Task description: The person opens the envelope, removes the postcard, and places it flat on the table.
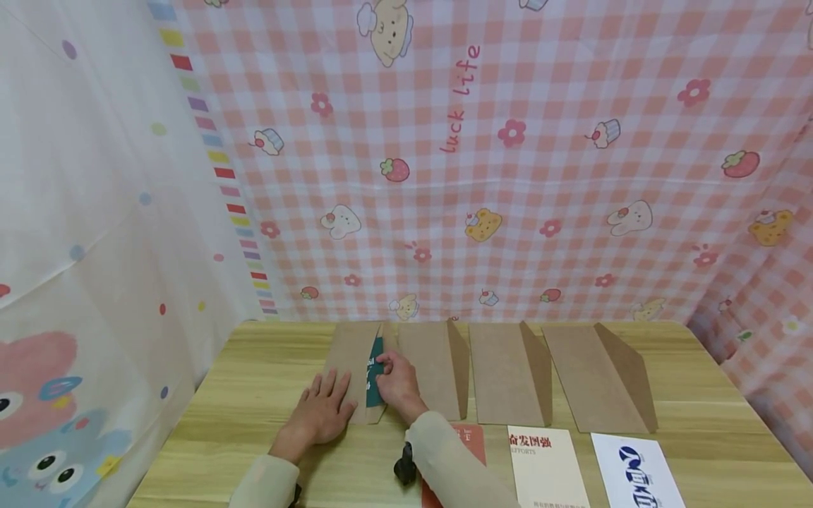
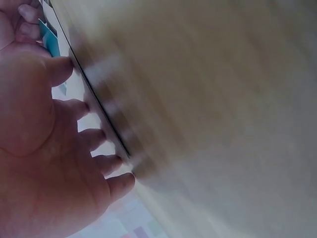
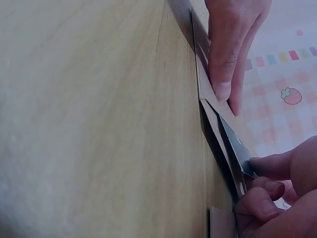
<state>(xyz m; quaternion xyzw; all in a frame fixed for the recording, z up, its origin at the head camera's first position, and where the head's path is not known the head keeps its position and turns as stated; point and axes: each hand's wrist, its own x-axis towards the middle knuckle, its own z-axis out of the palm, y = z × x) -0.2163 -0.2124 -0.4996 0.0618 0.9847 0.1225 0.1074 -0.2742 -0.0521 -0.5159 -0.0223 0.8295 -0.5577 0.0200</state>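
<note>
At the left of the row in the head view lies a brown paper envelope (image 1: 349, 349), its flap side facing right. A dark teal card (image 1: 375, 395) with white lettering sits partly inside it, its right part showing at the opening. My left hand (image 1: 320, 409) rests on the envelope with fingers spread. Between thumb and fingers, my right hand (image 1: 399, 384) pinches the card's outer edge. The right wrist view shows the card (image 3: 237, 145) tilted up a little from the tabletop, with the right thumb on its face. How deep the card reaches is hidden.
Three more brown envelopes (image 1: 428, 367) lie to the right, flaps unfolded. Nearer me are a red card (image 1: 470, 441), partly under my right sleeve, a cream card (image 1: 547, 466) and a white card (image 1: 635, 469). Patterned cloth hangs behind the wooden table (image 1: 254, 374).
</note>
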